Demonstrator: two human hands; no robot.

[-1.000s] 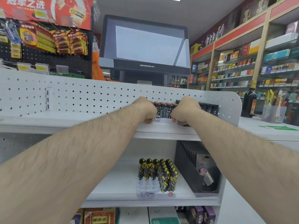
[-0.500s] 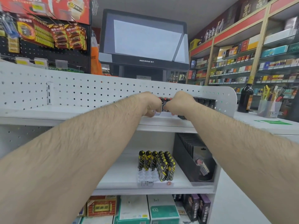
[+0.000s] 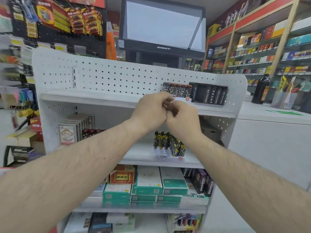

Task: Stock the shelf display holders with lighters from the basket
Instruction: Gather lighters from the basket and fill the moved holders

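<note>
Two hands meet in front of the top shelf (image 3: 94,96). The left hand (image 3: 151,110) and right hand (image 3: 182,117) both have their fingers curled, knuckles touching; motion blur hides whether they hold anything, so I cannot tell. On that shelf, at its right end, stands a white holder (image 3: 182,99) with a row of circuit-print lighters (image 3: 178,89); five red tops show, and its left end is cut off by the left hand. Just beside it stands a row of black lighters (image 3: 210,95), about five faces, with white writing too small to read. On the middle shelf a second holder (image 3: 166,158) is partly filled with yellow-and-black lighters (image 3: 170,143), roughly eight, its right side hidden by the right forearm. At left there stands a row of card boxes (image 3: 70,132). Below sit teal boxes (image 3: 175,184), one marked "100". The basket is not in view. Behind the rack stands a monitor (image 3: 161,26) whose badge reads roughly "RONGING". A dark bottle (image 3: 261,89) stands on the counter (image 3: 269,118) to the right.
</note>
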